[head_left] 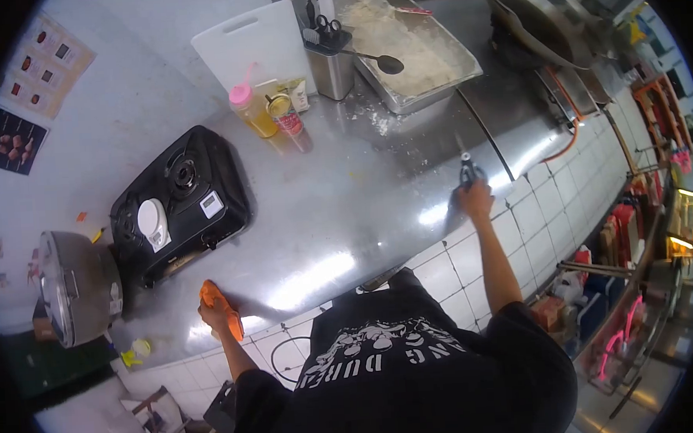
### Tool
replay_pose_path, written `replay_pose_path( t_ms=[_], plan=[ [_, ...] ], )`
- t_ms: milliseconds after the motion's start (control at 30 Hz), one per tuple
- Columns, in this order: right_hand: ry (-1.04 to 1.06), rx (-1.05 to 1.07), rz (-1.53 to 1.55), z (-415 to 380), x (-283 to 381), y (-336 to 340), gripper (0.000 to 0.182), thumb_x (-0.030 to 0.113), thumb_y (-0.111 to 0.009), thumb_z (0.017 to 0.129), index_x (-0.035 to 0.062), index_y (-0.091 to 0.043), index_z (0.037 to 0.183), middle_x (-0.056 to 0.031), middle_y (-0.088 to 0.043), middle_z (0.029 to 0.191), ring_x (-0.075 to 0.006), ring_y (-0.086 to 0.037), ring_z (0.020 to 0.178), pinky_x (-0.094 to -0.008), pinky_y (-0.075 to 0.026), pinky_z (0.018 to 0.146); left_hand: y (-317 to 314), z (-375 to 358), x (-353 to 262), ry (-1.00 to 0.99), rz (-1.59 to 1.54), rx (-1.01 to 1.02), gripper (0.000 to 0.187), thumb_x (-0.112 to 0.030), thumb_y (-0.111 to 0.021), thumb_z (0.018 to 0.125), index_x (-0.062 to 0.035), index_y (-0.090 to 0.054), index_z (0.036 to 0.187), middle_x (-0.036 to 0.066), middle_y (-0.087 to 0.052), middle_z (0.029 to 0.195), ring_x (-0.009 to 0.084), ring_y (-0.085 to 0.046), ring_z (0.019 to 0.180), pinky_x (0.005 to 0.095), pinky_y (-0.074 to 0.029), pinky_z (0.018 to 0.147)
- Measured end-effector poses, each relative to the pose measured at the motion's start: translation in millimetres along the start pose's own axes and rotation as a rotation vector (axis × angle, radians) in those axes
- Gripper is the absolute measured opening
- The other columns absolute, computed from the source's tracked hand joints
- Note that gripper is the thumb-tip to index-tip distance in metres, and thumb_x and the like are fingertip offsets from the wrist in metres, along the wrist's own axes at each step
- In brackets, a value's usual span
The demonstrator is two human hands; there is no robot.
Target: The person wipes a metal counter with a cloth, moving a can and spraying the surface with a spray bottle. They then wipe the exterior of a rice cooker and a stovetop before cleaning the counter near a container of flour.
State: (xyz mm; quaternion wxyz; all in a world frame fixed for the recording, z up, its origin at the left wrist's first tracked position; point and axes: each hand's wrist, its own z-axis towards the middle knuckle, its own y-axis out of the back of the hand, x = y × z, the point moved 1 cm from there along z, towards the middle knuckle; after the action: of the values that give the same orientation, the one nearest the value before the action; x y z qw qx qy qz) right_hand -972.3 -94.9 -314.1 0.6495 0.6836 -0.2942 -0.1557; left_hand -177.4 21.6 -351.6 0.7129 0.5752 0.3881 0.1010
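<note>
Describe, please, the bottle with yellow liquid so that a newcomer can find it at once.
On the steel counter, find the white cutting board leaning against the wall. The bottle stands in front, beside the can; its pink cap sets it apart.

Around the glossy stove (177, 208) spreads a smooth, shiny metal tabletop (345, 193) — matt orange cloth (228, 310) on the stove's near side, smooth white plastic board (248, 53) to its right.

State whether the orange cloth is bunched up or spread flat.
Bunched up: the orange cloth forms a narrow bundle in the left hand, not laid out across the steel counter.
</note>
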Motion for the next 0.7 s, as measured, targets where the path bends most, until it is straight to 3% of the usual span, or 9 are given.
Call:
replay_pose_path(
  t_ms=[133, 200, 300, 400, 433, 500, 533, 633, 700],
  plan=[
    [0.058, -0.050, -0.081, 58.6, -16.2, 1.8, 0.048, 0.033, -0.063, 0.082, -0.0014, -0.057, 0.114, -0.0188, -0.057, 0.118, -0.0376, -0.055, 0.113, -0.0555, -0.049, 0.089, 1.9, -27.8, -64.2, -0.223, -0.149, -0.190, 0.047, -0.022, -0.072, 0.080, -0.0009, -0.062, 0.120, 0.019, -0.063, 0.108, 0.0376, -0.062, 0.099, 0.0439, -0.049, 0.090],
    [0.275, -0.181, 0.010, 43.3, 17.9, 31.1, 0.054, 0.035, -0.065, 0.082, -0.0023, -0.055, 0.120, -0.0207, -0.056, 0.122, -0.0402, -0.053, 0.114, -0.0536, -0.048, 0.092, 6.6, -60.0, -146.5, -0.262, -0.256, -0.193, 0.043, -0.023, -0.071, 0.082, -0.0012, -0.063, 0.118, 0.016, -0.063, 0.105, 0.0338, -0.062, 0.095, 0.0422, -0.049, 0.088],
    [0.772, 0.496, 0.765, -24.6, 86.5, 16.2, 0.078, 0.041, -0.074, 0.084, 0.0059, -0.040, 0.146, -0.0202, -0.044, 0.146, -0.0357, -0.040, 0.136, -0.0450, -0.031, 0.113, -3.5, -124.1, -286.7, -0.275, -0.497, 0.181, 0.038, -0.032, -0.065, 0.091, -0.0010, -0.063, 0.114, 0.014, -0.064, 0.108, 0.0286, -0.062, 0.100, 0.0389, -0.048, 0.091],
    [0.783, 0.890, 1.035, -102.6, 161.4, 28.3, 0.073, 0.027, -0.074, 0.085, 0.0025, -0.041, 0.145, -0.0168, -0.044, 0.148, -0.0307, -0.044, 0.136, -0.0405, -0.038, 0.109, -32.0, -170.5, -397.1, -0.369, -0.652, 0.700, 0.057, -0.047, -0.047, 0.101, -0.0053, -0.050, 0.140, 0.017, -0.056, 0.135, 0.0284, -0.054, 0.123, 0.0387, -0.041, 0.105],
    [0.784, 0.900, 1.028, -93.2, 164.7, 21.2, 0.073, 0.027, -0.074, 0.085, 0.0025, -0.041, 0.145, -0.0168, -0.044, 0.148, -0.0307, -0.044, 0.136, -0.0405, -0.038, 0.109, -27.6, -178.4, -409.7, -0.358, -0.655, 0.699, 0.057, -0.047, -0.047, 0.101, -0.0053, -0.050, 0.140, 0.017, -0.056, 0.135, 0.0284, -0.054, 0.123, 0.0387, -0.041, 0.105],
    [0.514, 0.860, 1.147, -47.2, 190.4, -0.9, 0.067, 0.021, -0.070, 0.086, -0.0013, -0.042, 0.143, -0.0186, -0.047, 0.145, -0.0316, -0.054, 0.126, -0.0396, -0.044, 0.104, -21.1, -181.8, -426.7, -0.208, -0.868, 0.792, 0.068, -0.055, -0.031, 0.104, -0.0076, -0.034, 0.152, 0.018, -0.045, 0.147, 0.0314, -0.045, 0.134, 0.0437, -0.034, 0.111],
    [0.594, 0.631, 1.035, -20.0, 201.1, 0.9, 0.062, 0.017, -0.067, 0.086, 0.0010, -0.045, 0.141, -0.0185, -0.051, 0.141, -0.0327, -0.059, 0.119, -0.0397, -0.046, 0.101, -17.5, -178.6, -415.3, -0.201, -0.794, 0.717, 0.073, -0.059, -0.022, 0.103, -0.0065, -0.028, 0.153, 0.019, -0.043, 0.149, 0.0342, -0.043, 0.135, 0.0485, -0.033, 0.112],
    [0.675, 0.273, 0.721, 48.6, 258.3, 51.6, 0.047, 0.012, -0.060, 0.087, 0.0114, -0.055, 0.134, -0.0170, -0.054, 0.135, -0.0367, -0.059, 0.116, -0.0431, -0.048, 0.097, -23.5, -175.5, -341.4, 0.008, -0.692, 0.540, 0.062, -0.048, -0.028, 0.106, -0.0028, -0.042, 0.146, 0.016, -0.051, 0.143, 0.0299, -0.051, 0.128, 0.0411, -0.037, 0.107],
    [0.876, 0.033, 0.425, 101.0, 294.0, 3.5, 0.044, 0.016, -0.059, 0.087, 0.0198, -0.058, 0.131, -0.0141, -0.051, 0.137, -0.0371, -0.053, 0.123, -0.0469, -0.045, 0.099, -9.1, -187.6, -303.9, 0.068, -0.620, 0.498, 0.059, -0.046, -0.029, 0.106, -0.0016, -0.047, 0.141, 0.016, -0.053, 0.139, 0.0305, -0.051, 0.128, 0.0414, -0.039, 0.107]
  ],
)
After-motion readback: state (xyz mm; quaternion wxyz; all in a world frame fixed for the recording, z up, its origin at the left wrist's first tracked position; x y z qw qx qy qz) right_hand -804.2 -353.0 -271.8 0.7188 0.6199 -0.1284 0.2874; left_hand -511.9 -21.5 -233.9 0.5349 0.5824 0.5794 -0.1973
